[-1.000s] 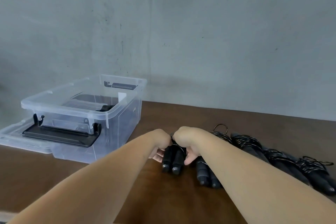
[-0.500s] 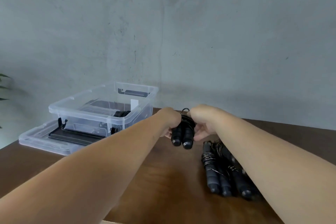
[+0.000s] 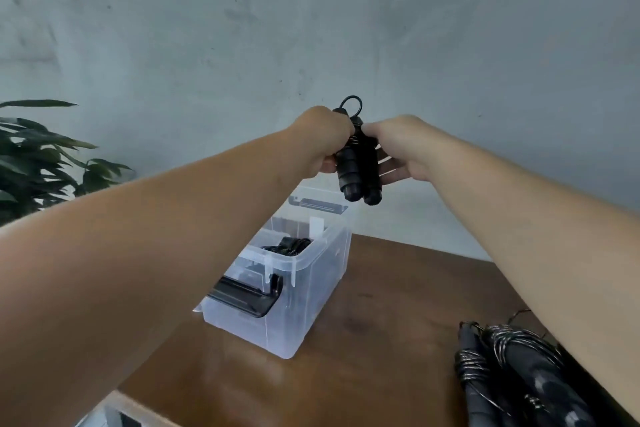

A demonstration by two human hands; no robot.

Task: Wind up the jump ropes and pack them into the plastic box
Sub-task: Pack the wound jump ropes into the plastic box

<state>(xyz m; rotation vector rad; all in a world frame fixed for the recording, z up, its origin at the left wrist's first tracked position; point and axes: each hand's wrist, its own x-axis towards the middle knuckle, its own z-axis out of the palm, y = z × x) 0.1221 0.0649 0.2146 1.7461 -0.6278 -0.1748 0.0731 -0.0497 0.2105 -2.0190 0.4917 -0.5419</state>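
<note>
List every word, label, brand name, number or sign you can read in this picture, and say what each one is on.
No readable text anywhere in this view.
Plastic box: a small white tag at its rim, blank or too blurred to read.
Wound jump rope held by left hand and right hand: no print visible on its black handles.
Wound ropes on the table: no markings visible.

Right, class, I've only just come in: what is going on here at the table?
A person is packing wound-up jump ropes into a clear plastic box on a brown table. Both hands, left hand and right hand, grip one bundled rope, handles together, lifted above the open box. At least one dark bundle already lies inside. More wound ropes wait on the table at the right. A leafy plant stands at the left.
</note>
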